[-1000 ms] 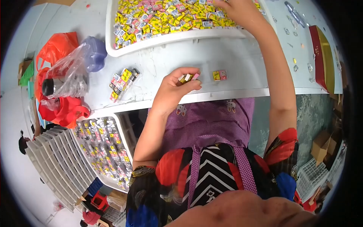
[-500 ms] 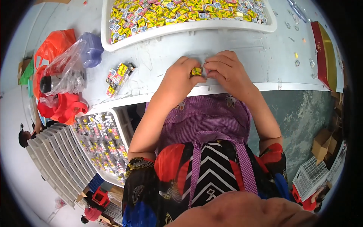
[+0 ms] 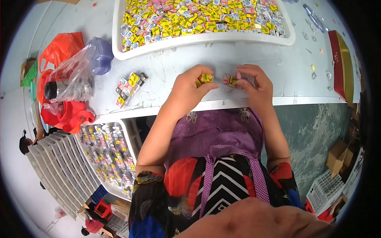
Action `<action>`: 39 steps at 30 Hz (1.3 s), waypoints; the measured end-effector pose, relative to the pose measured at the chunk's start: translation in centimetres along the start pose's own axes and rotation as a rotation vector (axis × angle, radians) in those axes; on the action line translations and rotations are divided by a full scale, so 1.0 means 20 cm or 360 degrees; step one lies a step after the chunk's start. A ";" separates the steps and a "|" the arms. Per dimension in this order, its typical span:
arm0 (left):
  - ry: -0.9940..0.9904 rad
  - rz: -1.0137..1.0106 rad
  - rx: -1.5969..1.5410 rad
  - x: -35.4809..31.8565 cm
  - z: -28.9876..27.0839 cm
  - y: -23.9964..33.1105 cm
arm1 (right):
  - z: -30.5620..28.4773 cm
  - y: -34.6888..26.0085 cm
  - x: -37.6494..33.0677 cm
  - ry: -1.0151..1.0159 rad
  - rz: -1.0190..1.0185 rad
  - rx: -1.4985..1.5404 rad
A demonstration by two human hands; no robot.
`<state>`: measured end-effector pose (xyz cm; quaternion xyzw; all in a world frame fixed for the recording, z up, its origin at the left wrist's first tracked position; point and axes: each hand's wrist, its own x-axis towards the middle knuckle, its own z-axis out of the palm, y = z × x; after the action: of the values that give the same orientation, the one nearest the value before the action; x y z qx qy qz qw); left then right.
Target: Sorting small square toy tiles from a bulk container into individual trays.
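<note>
While both hands pinch, three small packets (image 3: 229,79) show.

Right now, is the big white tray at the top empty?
No, the white tray is full of little yellow, pink and red packets.

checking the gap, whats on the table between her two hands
In the head view, small red and yellow packets lie between the left hand and right hand.

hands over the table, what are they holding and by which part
The left hand pinches a small yellow packet by its left end. The right hand holds small pink and yellow packets at their right side with its fingertips.
</note>
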<state>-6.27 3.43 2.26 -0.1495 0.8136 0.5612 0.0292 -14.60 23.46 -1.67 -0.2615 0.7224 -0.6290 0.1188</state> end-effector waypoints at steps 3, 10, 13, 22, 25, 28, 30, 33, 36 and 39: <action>-0.0081 0.0271 0.0293 -0.01 0.01 -0.01 | -0.01 0.01 0.01 -0.0011 0.0100 0.0187; -0.0179 0.0383 0.0436 0.01 0.08 0.04 | -0.01 0.03 0.02 -0.0068 0.0007 0.0238; -0.0217 0.0421 0.0425 0.02 0.07 0.04 | 0.00 0.01 0.02 -0.0085 0.0156 0.0153; 0.0105 -0.0021 0.0003 -0.05 -0.07 -0.05 | 0.16 -0.08 0.02 -0.0141 -0.0689 -0.0984; 0.0063 0.0064 -0.0088 -0.07 -0.06 -0.05 | 0.20 -0.04 0.00 -0.0149 -0.0629 -0.1157; 0.0148 0.0023 -0.0029 -0.08 0.00 -0.03 | 0.20 -0.04 -0.02 -0.0006 -0.0703 -0.1163; 0.0305 0.0624 0.0449 -0.06 0.04 -0.03 | 0.20 -0.04 -0.04 0.0035 -0.0778 -0.1242; 0.0338 0.0794 0.0616 -0.04 0.09 -0.05 | 0.19 -0.03 -0.07 0.0045 -0.0749 -0.1200; 0.0312 0.0835 0.0795 -0.04 0.13 -0.08 | 0.16 -0.04 -0.07 -0.0051 -0.0512 -0.0975; 0.0369 0.0902 0.0903 -0.04 0.16 -0.08 | 0.17 -0.04 -0.07 0.0038 -0.0544 -0.0961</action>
<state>-5.39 5.96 -0.14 0.0322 0.9428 0.2799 -0.1781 -11.50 21.37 -1.76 -0.3948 0.8229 -0.4008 -0.0795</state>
